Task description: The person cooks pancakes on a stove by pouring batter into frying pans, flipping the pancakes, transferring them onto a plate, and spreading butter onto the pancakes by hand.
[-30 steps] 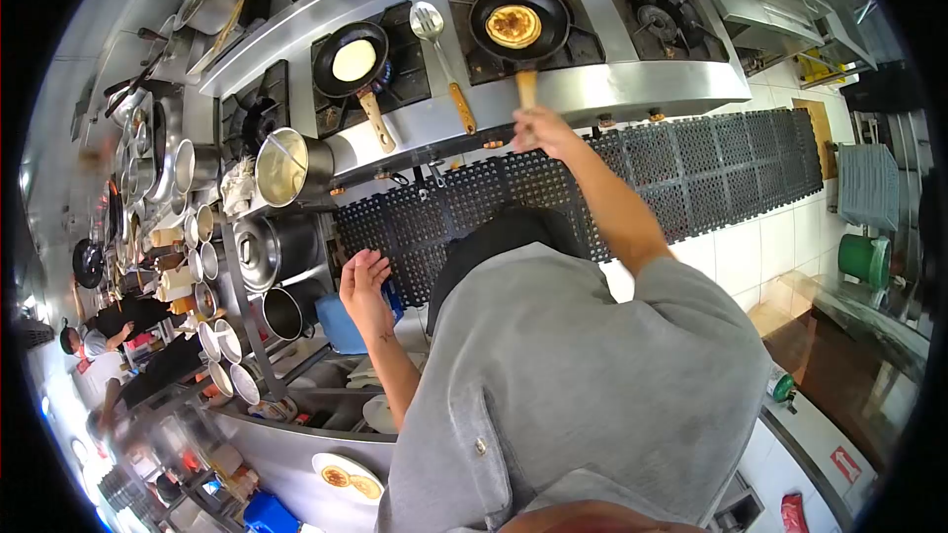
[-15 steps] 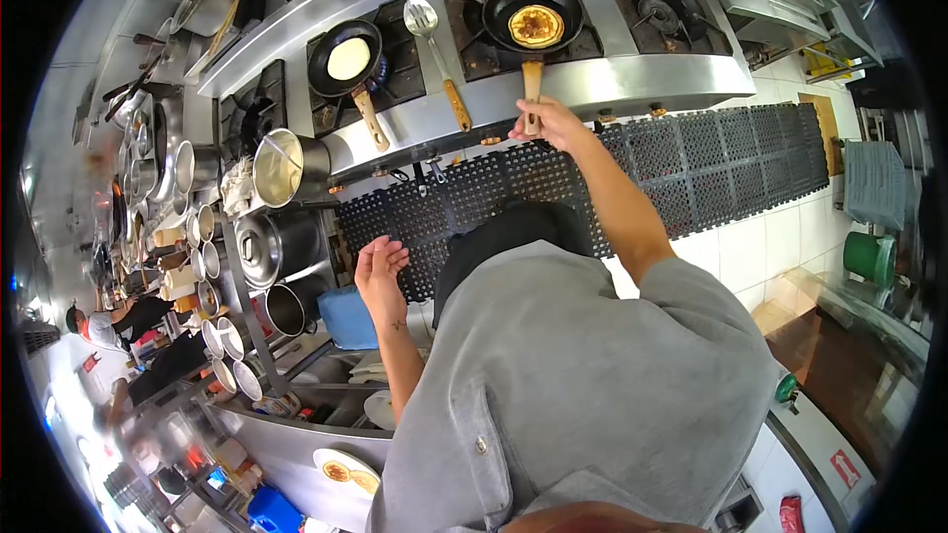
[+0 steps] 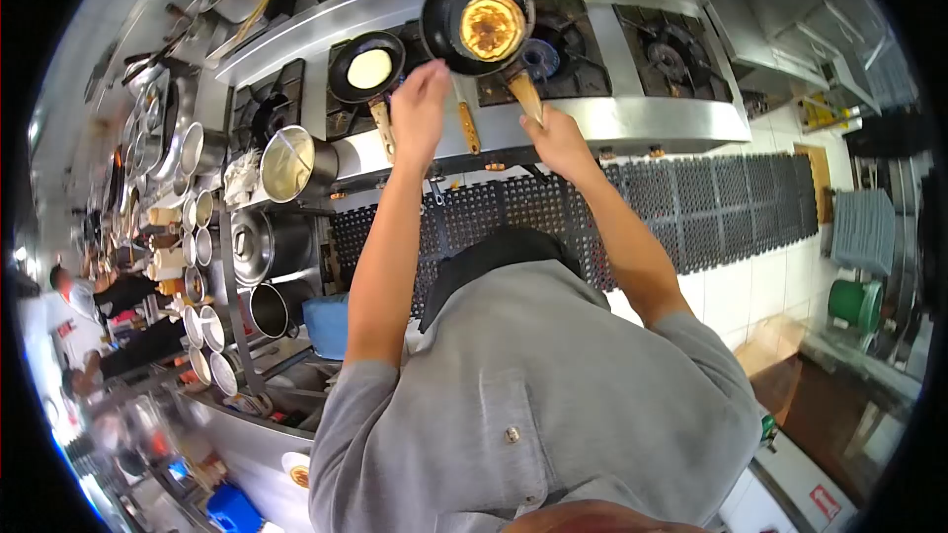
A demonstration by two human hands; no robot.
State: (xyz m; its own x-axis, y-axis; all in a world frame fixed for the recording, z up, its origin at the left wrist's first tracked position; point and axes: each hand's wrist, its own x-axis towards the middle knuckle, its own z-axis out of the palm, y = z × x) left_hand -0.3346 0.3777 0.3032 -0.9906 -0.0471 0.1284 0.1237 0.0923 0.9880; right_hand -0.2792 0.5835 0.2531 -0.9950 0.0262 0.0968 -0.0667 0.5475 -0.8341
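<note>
Right now, from where I stand, the R hand (image 3: 561, 143) is closed round the wooden handle (image 3: 525, 97) of the big pan (image 3: 433, 25), w/ the pan held up off its burner (image 3: 540, 57), where a blue flame shows. In it lies a browned pancake (image 3: 492, 28), darker in patches, toward the pan's right side.

The L hand (image 3: 420, 111) is up by the big pan's near rim, fingers bent & a bit blurred; can't tell if they touch the rim or grip anything. Just left of it, the small pan (image 3: 346, 87) sits on the next burner over w/ a pale, smooth pancake (image 3: 370, 69) inside, its light handle (image 3: 382, 130) pointing back toward the cook.

B/w the two pan handles, a utensil's wooden handle (image 3: 469, 128) rests on the steel surface (image 3: 583, 123); its far end's hidden. Further left, a metal pot (image 3: 318, 173) holds pale batter w/ a utensil stuck in. Bottom left, a white plate (image 3: 289, 458) has a browned pancake on it, partly cut off by the grey sleeve.
</note>
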